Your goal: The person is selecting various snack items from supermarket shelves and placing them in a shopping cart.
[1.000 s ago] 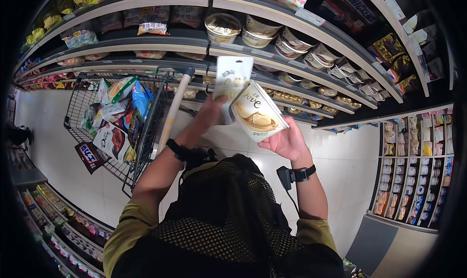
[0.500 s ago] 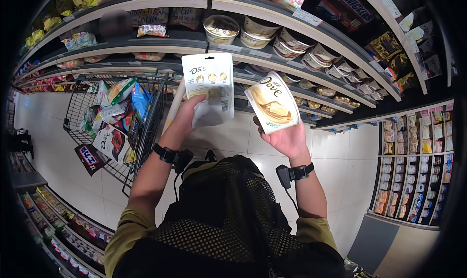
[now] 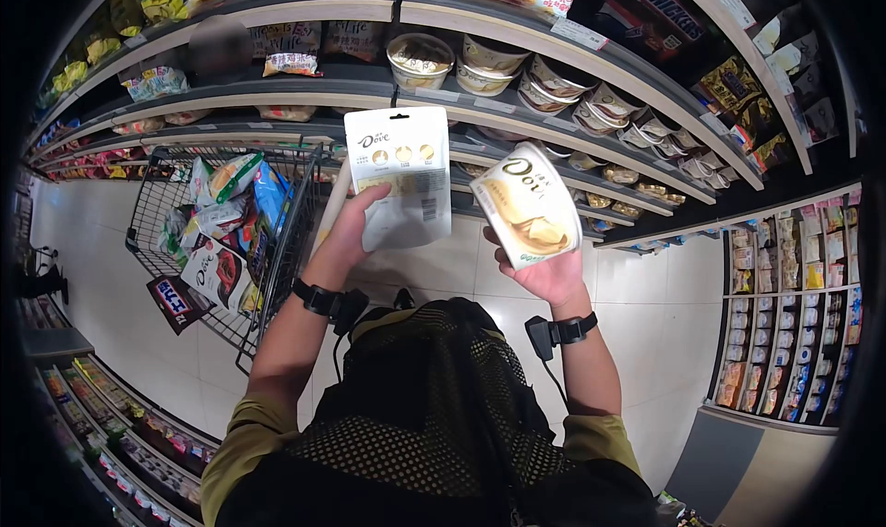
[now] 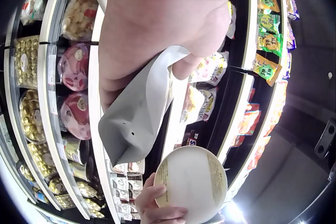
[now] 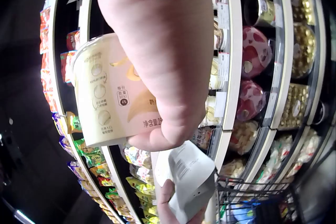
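shopper's left hand (image 3: 346,236) pinches a white dove pouch (image 3: 399,172) by its lower edge while the right hand (image 3: 551,273) grips a round dove tub (image 3: 528,204) from below, both held up side by side before the snack shelves (image 3: 277,93); comparing them likely goes best with labels steady, facing the eyes.

Curved shelves (image 3: 498,21) arc across the top. Round tubs (image 3: 422,58) sit in a row along the upper shelf's middle, snack bags (image 3: 152,82) lie toward its left end, and boxes of gold sweets (image 3: 600,199) line a lower shelf at right. The white tiled floor (image 3: 83,241) carries a wire shopping cart (image 3: 277,269) on its left side.
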A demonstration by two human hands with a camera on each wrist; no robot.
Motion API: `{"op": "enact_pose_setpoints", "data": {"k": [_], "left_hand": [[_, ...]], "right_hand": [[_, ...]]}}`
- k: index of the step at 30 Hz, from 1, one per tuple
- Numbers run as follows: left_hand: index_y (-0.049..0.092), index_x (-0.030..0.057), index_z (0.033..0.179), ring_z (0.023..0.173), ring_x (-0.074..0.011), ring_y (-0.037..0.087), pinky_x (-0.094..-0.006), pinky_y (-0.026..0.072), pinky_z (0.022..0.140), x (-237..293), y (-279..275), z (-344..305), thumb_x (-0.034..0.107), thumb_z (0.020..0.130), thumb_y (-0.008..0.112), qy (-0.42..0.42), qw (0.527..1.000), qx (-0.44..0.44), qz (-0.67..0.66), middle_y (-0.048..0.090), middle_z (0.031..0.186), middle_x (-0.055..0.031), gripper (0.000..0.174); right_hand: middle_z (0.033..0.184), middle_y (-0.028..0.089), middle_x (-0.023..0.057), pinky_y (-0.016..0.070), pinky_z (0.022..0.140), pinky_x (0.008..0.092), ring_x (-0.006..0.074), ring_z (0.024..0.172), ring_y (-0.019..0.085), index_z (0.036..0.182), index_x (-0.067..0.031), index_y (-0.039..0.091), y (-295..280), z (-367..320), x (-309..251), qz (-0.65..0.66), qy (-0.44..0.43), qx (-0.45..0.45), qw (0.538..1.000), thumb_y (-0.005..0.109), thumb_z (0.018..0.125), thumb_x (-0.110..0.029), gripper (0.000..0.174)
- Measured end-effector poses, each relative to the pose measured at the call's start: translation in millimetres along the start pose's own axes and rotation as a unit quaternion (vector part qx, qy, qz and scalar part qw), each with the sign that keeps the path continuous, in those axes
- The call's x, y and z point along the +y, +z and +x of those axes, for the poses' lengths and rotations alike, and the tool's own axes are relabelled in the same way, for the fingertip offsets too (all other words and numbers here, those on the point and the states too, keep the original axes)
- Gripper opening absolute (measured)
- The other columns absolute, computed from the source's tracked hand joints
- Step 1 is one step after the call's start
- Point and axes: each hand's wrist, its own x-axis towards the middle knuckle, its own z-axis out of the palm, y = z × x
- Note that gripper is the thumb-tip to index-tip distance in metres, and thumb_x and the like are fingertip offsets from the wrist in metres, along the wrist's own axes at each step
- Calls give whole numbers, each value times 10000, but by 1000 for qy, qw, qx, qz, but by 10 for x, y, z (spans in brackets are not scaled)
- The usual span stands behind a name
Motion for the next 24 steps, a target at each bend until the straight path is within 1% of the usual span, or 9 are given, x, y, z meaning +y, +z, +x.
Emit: {"op": "enact_pose_setpoints", "data": {"k": [1,2,4,5,9,12,16,19,24], "left_hand": [[489,22,1442,1147,-293,665,-417,570,949,-2,7,-7,204,999,533,-4,1000,2,1,644,1300,-153,481],[495,21,1436,1150,-290,665,-415,568,952,-2,13,-12,197,997,533,-8,1000,4,3,646,1298,-153,475],[484,5,1444,1167,-289,658,-413,553,977,-11,10,-15,209,1007,525,-6,1000,4,22,638,1318,-162,484],[474,-10,1452,1183,-288,652,-411,538,1002,-23,5,-13,222,1017,516,-5,999,5,39,630,1338,-171,494],[488,-14,1437,1169,-280,660,-399,544,992,-42,-86,-23,211,1011,527,-12,999,-17,46,638,1325,-169,483],[491,-19,1429,1165,-270,664,-386,548,991,-33,-160,-19,203,1008,538,-12,997,-43,56,643,1316,-167,477],[480,-21,1440,1178,-263,660,-382,542,1009,-20,-168,-10,197,1022,537,-17,997,-65,50,636,1329,-170,474],[473,-20,1449,1184,-263,658,-383,538,1017,-3,-38,-43,200,1035,529,-15,998,-55,37,630,1342,-168,471],[507,6,1419,1133,-247,673,-401,532,1022,-51,-80,24,175,1020,590,6,998,-55,40,655,1275,-113,441]], "right_hand": [[1494,467,241,501,1015,471,369,1243,568,1552,-69,363,18,-39,3,-68,-42,70,994,444,994,-586,765],[1494,467,241,501,1015,471,369,1243,568,1552,-69,363,41,-54,-1,-68,-43,68,994,444,994,-586,765],[1461,535,154,491,1043,453,310,1297,561,1507,-51,421,70,-96,-11,-174,-69,158,970,505,997,-449,652],[1409,580,143,494,1043,400,259,1259,591,1469,-26,453,11,-141,-28,-196,-81,178,961,560,983,-341,589],[1338,623,113,512,996,330,201,1196,623,1415,-16,500,103,-156,-7,-310,-103,225,918,630,965,-323,560],[1297,645,96,521,957,324,175,1158,633,1373,-18,533,161,-174,-4,-372,-109,272,881,639,964,-336,528],[1268,657,81,522,928,313,153,1129,638,1345,-23,552,107,-188,-17,-375,-110,282,876,647,960,-351,515],[1295,649,84,521,942,315,169,1138,641,1364,-25,540,-37,-196,-46,-337,-114,261,897,643,959,-347,528],[1345,631,107,510,992,413,264,1194,621,1428,-45,503,-93,-216,-86,-187,-94,205,956,616,912,-327,599]]}}
